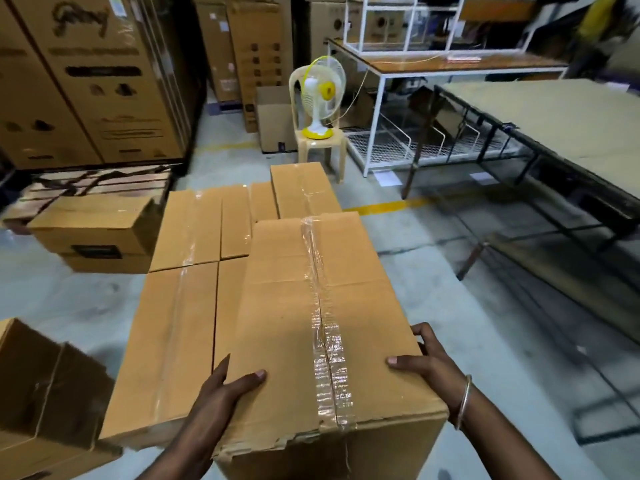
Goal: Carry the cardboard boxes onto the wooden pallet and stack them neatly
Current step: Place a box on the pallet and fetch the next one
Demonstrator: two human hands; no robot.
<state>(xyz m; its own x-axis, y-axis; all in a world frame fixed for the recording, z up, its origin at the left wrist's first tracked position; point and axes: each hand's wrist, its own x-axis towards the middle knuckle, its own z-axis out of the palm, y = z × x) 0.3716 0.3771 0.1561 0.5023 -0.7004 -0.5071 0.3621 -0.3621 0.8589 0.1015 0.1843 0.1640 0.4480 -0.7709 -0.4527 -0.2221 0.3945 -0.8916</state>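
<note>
**Taped carton held at both sides, over stacked row**

Left hand (221, 393) and right hand (429, 362) grip the taped cardboard box (311, 323), thumbs on top, fingers curled down its sides. Left of and beyond this box: stacked cartons (180, 306). Farther beyond it: a table fan (320, 98) on a plastic chair (322, 147).

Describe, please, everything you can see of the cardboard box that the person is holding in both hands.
The held cardboard box is plain brown corrugated board, long and rectangular, its top flaps sealed by a crinkled strip of clear tape along the centre seam. Its near top edge is torn and frayed. The left hand and right hand grip its two sides near that edge, thumbs on top. It sits higher than the taped boxes on its left.
</note>
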